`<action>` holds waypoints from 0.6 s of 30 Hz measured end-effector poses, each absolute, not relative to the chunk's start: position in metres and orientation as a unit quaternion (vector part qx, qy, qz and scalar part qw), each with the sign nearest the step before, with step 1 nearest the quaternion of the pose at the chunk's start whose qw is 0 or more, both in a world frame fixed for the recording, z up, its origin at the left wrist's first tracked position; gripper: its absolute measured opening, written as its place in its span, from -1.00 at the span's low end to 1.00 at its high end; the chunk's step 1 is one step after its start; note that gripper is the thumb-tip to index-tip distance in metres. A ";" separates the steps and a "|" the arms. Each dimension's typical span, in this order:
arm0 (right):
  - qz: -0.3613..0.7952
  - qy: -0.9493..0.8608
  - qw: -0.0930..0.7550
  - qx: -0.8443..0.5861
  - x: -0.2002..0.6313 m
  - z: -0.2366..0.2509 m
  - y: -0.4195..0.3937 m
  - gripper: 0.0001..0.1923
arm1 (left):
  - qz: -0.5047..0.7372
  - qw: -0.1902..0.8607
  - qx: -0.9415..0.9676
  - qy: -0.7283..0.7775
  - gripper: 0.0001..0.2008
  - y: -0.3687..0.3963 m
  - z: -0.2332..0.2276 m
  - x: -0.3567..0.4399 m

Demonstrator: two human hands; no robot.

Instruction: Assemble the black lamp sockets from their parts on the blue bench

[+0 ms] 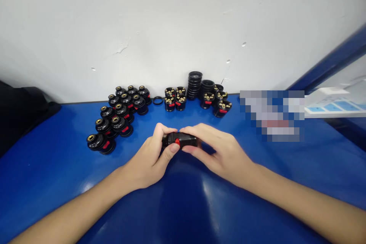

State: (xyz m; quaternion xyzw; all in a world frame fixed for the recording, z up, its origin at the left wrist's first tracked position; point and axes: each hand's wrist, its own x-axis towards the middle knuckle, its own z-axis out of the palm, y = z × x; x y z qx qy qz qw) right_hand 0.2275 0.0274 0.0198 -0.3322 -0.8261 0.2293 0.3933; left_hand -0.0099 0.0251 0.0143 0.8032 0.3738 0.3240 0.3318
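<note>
Above the blue table [183, 198], a black electrical connector with a red tab [187, 140] lies sideways between my two hands. My left hand [156, 152] is closed around its left end, thumb beside the red tab and index finger on top. On the right end, the thumb and fingers of my right hand [221, 150] pinch it from below and above. Part of each end is hidden by the fingers. Behind my left hand, several assembled black connectors [118, 124] with brass-ringed tops and red tabs stand in rows. Beyond the held piece are several black connector cores [175, 101] with brass contacts.
Along the white wall [160, 26] stand a stack of black rings [195, 85] and a shorter stack [207, 85]. More cores [223, 107] sit before them. One loose ring [158, 100] lies flat. A pixelated patch [277, 116] is at right; dark cloth [25, 110] at left.
</note>
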 end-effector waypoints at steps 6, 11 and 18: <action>0.195 -0.836 0.435 -0.272 0.230 0.015 0.032 -0.67 | 0.335 0.371 0.782 0.372 -0.77 0.026 0.013 -0.010; 0.222 -0.827 0.391 -0.337 0.227 0.016 0.030 -0.59 | 0.342 0.337 0.807 0.343 -0.76 0.025 0.012 -0.010; 0.217 -0.835 0.429 -0.269 0.227 0.013 0.030 -0.67 | 0.350 0.372 0.776 0.371 -0.81 0.025 0.015 -0.009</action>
